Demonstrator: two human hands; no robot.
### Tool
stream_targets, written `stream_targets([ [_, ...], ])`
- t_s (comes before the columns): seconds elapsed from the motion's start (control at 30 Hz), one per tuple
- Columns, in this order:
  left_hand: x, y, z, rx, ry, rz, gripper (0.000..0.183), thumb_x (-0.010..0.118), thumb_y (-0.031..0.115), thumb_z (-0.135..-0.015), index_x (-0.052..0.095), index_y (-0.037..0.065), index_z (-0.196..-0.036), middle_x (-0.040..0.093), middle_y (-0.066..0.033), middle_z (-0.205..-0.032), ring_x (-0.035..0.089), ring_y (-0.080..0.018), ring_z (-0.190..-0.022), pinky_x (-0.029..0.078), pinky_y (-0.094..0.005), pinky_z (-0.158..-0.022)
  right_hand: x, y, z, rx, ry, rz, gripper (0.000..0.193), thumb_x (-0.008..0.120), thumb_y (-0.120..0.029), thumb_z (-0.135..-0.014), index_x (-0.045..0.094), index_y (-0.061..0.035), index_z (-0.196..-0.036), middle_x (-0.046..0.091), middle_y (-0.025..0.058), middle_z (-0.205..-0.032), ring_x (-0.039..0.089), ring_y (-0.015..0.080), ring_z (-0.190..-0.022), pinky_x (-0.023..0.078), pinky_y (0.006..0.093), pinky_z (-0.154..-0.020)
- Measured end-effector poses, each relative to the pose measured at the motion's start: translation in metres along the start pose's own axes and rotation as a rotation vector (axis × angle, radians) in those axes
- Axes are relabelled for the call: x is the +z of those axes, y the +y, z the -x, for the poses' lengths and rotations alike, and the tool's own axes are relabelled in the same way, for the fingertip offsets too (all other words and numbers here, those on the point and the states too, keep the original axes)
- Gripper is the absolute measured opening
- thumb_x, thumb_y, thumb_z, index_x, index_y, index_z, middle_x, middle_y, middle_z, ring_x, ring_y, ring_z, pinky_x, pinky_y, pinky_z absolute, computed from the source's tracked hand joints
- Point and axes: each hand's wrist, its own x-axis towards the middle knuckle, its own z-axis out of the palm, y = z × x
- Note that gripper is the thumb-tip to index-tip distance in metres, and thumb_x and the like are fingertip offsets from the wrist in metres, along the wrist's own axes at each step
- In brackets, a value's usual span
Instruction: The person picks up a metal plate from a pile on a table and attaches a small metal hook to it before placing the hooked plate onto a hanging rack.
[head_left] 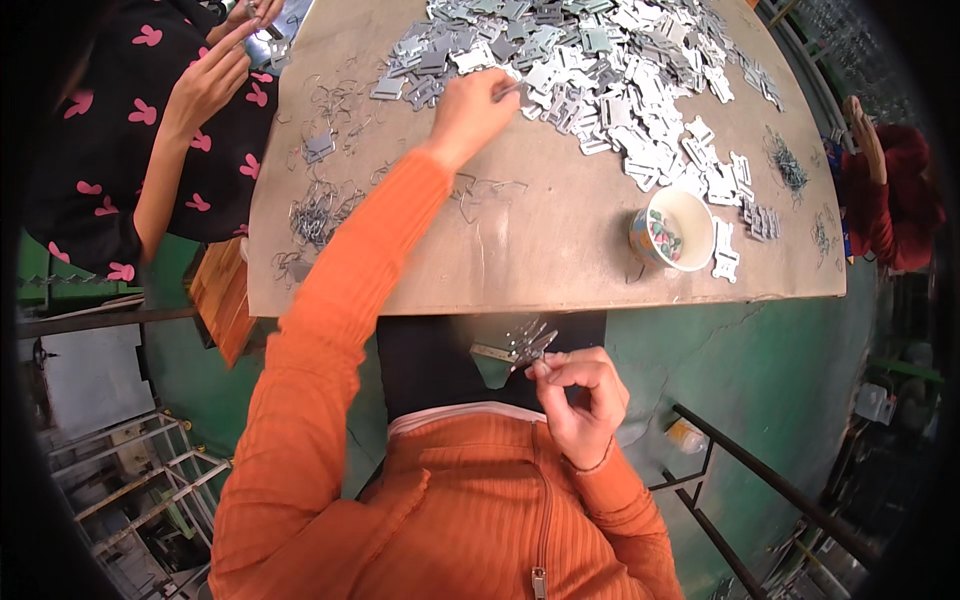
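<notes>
My left hand (472,118) reaches out over the table to the near edge of a heap of flat silvery metal plates (600,85). Its fingers are closed on a small grey metal plate (507,91), seen nearly edge-on. Close to my body, below the table's edge, my right hand (585,395) pinches a small cluster of metal pieces with thin wire ends (530,345). How those pieces fit together is too fine to make out. Thin bent wires (315,220) lie in a tangle near my left forearm.
A paper cup (688,228) with small coloured bits inside stands at the table's (560,270) near right. More wire piles (787,165) lie at the right. A co-worker's hand (210,90) is at the left edge; another person's sleeve (890,205) shows at the right.
</notes>
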Motion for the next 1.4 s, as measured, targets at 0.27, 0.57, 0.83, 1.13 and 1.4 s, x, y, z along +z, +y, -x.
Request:
stream_targets([
  [0.27, -0.075, 0.081, 0.153, -0.544, -0.356, 0.943, 0.015, 0.063, 0.006, -0.087, 0.057, 0.000, -0.099, 0.064, -0.0048, -0.091, 0.061, -0.0077, -0.077, 0.050, -0.0225, -0.063, 0.011, 0.001, 0.001, -0.042, 0.021, -0.009, 0.023, 0.068, 0.015, -0.069, 0.053, -0.0014, -0.075, 0.059, 0.0093, -0.070, 0.063, 0.0190, -0.067, 0.052, 0.0281, -0.063],
  [0.57, -0.094, 0.101, 0.183, -0.595, -0.237, 1.164, 0.011, 0.064, 0.003, -0.085, 0.056, -0.001, -0.092, 0.063, -0.0040, -0.088, 0.060, -0.0063, -0.077, 0.050, -0.0203, -0.064, 0.017, 0.001, 0.010, -0.043, 0.010, 0.040, 0.023, 0.069, 0.013, -0.070, 0.054, -0.0013, -0.077, 0.061, 0.0096, -0.074, 0.062, 0.0190, -0.068, 0.051, 0.0280, -0.063],
  [0.83, -0.082, 0.078, 0.187, -0.658, -0.128, 1.225, 0.023, 0.059, 0.004, -0.088, 0.051, 0.003, -0.109, 0.060, -0.0062, -0.099, 0.058, -0.0091, -0.085, 0.052, -0.0241, -0.073, 0.019, 0.001, 0.010, -0.053, 0.012, 0.030, 0.022, 0.070, 0.013, -0.071, 0.054, -0.0014, -0.077, 0.061, 0.0100, -0.075, 0.061, 0.0188, -0.068, 0.052, 0.0281, -0.064],
  [1.13, -0.073, 0.091, 0.196, -0.944, -0.133, 1.554, 0.022, 0.057, 0.004, -0.089, 0.051, 0.006, -0.110, 0.059, -0.0038, -0.095, 0.056, -0.0095, -0.083, 0.045, -0.0250, -0.067, 0.021, 0.003, 0.008, -0.057, -0.003, 0.065, 0.023, 0.070, 0.013, -0.070, 0.054, -0.0020, -0.076, 0.060, 0.0087, -0.073, 0.062, 0.0189, -0.068, 0.052, 0.0284, -0.063],
  [1.4, -0.074, 0.102, 0.205, -0.667, -0.138, 1.272, 0.019, 0.062, 0.002, -0.085, 0.051, 0.004, -0.101, 0.060, -0.0029, -0.089, 0.055, -0.0077, -0.077, 0.044, -0.0223, -0.066, 0.020, 0.006, 0.010, -0.059, 0.002, 0.092, 0.023, 0.070, 0.012, -0.070, 0.054, -0.0024, -0.076, 0.060, 0.0085, -0.073, 0.063, 0.0195, -0.068, 0.051, 0.0278, -0.061],
])
